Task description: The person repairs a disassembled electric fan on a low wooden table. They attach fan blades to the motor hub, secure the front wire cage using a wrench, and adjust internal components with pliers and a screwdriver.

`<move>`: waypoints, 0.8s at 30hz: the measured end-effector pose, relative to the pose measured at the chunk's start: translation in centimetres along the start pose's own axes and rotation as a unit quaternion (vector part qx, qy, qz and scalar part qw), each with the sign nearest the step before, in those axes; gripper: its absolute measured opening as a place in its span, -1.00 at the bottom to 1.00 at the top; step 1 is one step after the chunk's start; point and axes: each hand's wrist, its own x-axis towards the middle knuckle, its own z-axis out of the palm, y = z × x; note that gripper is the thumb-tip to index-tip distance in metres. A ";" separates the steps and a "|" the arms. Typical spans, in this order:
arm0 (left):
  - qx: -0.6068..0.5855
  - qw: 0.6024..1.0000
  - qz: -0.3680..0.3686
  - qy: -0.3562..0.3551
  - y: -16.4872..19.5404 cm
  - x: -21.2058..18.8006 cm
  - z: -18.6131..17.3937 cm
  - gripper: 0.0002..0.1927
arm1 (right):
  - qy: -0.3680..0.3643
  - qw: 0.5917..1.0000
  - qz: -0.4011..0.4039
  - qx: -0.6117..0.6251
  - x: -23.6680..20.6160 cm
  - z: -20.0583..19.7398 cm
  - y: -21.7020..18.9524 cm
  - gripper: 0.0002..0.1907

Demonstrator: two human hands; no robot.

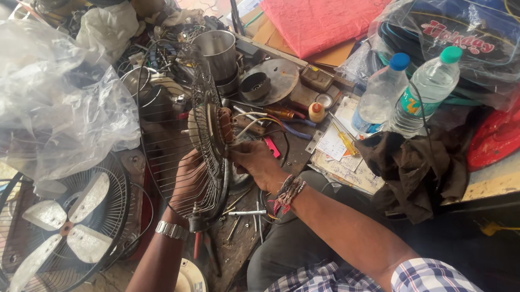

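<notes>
Centre frame: left hand (188, 183) clasps the wire fan guard (178, 154) upright, steadying it, while right hand (255, 163) pinches closed at the motor (217, 128) behind, above the cluttered desk (243, 236).

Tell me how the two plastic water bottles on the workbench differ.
The blue-capped bottle has a blue lid and a blue label low on its body; the green-capped bottle has a green lid and a green and blue label around its middle. The blue-capped bottle stands left of the green-capped one, nearer the yellow-handled screwdriver. Both are clear plastic, capped, leaning to the right, and touching side by side.
</notes>
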 end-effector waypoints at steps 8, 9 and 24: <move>0.009 1.000 0.015 0.024 -0.4 1.0 0.8 -0.78 | 0.003 0.996 -0.086 0.002 0.6 0.1 1.4 -0.80; -0.010 0.999 0.010 0.030 -0.2 1.0 0.9 -0.75 | 0.007 0.998 -0.065 0.010 0.5 0.1 1.3 -0.80; -0.043 0.999 -0.003 0.019 0.9 0.6 1.6 -0.78 | 0.043 0.999 -0.017 0.024 -0.7 1.4 -0.2 -0.81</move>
